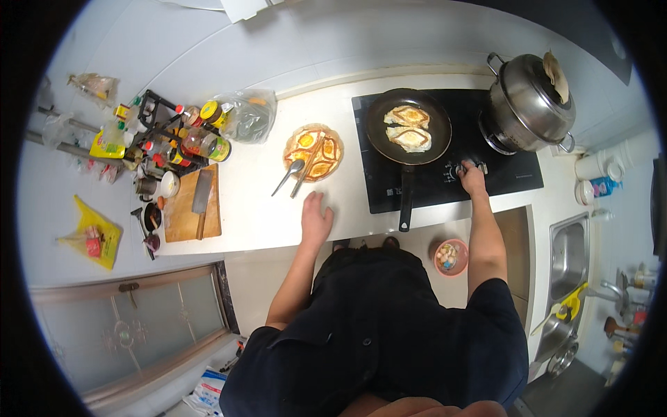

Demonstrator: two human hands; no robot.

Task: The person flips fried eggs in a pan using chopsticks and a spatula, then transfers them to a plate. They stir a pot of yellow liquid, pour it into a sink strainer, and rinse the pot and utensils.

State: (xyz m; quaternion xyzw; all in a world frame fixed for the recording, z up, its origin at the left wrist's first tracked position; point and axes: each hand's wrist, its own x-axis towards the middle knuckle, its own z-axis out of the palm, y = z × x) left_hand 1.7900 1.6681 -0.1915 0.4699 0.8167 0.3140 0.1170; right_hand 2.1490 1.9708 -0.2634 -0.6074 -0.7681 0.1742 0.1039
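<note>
My right hand [472, 177] grips a control knob [460, 169] at the front of the black gas cooktop [521, 169]. To its left a frying pan [408, 156] holds two fried pieces with egg [409, 138], its handle pointing towards me. My left hand [317, 219] rests at the counter's front part with nothing in it, fingers apart. Just beyond it stands a plate [338, 136] of several fried egg pieces [306, 139], with chopsticks [307, 169] and a metal spoon [289, 176] lying across its rim.
A large lidded steel pot [526, 104] stands on the right burner. At the left are a cutting board [177, 219] with a cleaver [202, 192], sauce bottles [219, 148] and a plastic bag [252, 117]. A pink bin [452, 270] is on the floor; a sink [568, 255] lies at the right.
</note>
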